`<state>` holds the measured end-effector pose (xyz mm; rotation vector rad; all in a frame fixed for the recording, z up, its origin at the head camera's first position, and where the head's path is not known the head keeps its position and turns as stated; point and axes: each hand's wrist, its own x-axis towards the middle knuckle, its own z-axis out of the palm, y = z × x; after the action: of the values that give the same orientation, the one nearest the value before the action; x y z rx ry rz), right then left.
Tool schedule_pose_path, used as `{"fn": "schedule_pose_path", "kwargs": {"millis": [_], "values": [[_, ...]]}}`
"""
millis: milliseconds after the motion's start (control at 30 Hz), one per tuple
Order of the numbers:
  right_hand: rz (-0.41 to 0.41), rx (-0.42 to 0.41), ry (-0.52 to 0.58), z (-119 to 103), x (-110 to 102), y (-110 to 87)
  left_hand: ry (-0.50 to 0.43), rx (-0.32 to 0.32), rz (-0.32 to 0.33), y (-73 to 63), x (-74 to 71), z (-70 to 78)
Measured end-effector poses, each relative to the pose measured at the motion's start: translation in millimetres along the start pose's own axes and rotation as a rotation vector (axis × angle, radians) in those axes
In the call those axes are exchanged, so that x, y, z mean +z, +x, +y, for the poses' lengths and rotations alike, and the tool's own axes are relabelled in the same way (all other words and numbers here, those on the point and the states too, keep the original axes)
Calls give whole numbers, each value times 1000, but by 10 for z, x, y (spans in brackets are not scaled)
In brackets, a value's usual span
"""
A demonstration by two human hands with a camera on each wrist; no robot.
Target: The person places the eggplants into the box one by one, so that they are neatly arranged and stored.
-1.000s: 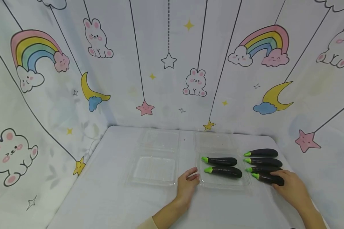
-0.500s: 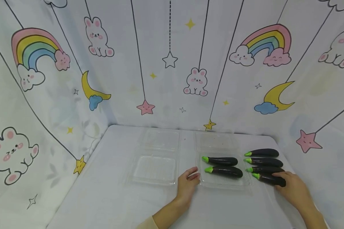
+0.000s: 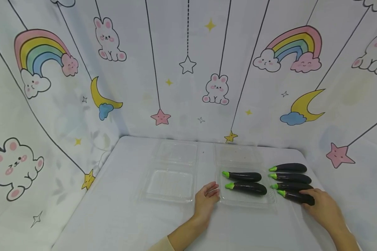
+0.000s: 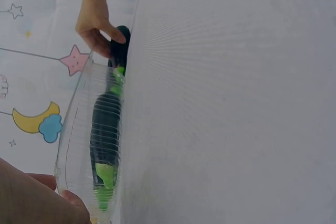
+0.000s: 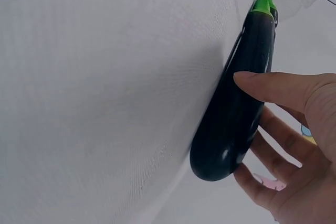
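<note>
My right hand pinches the nearest eggplant, just past three o'clock of the clear box (my left hand holds its nine-o'clock side), and a slack grip on such glossy skin could drop it onto the eggplant behind.

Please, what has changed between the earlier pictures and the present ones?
Nothing visibly moved; only the whole head view shifted slightly. The right hand still grips the nearest eggplant, the left hand still touches the edge of the clear container, and the two eggplants inside it stayed put.
</note>
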<state>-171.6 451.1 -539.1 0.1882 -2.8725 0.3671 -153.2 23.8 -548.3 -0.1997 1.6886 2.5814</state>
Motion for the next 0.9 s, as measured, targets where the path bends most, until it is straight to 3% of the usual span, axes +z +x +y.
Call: {"fn": "schedule_pose_path", "kwargs": {"millis": [267,567,900], "values": [[9,-19,-3,46,24,-31,-5,-6,-6,2,-2,-1],[-38,7,-7,51,-15,-40,-5,-16,1,-4,8,-1],[-8,-38,8,53,-77,-49,-6,-20,16,-3,7,19]]}}
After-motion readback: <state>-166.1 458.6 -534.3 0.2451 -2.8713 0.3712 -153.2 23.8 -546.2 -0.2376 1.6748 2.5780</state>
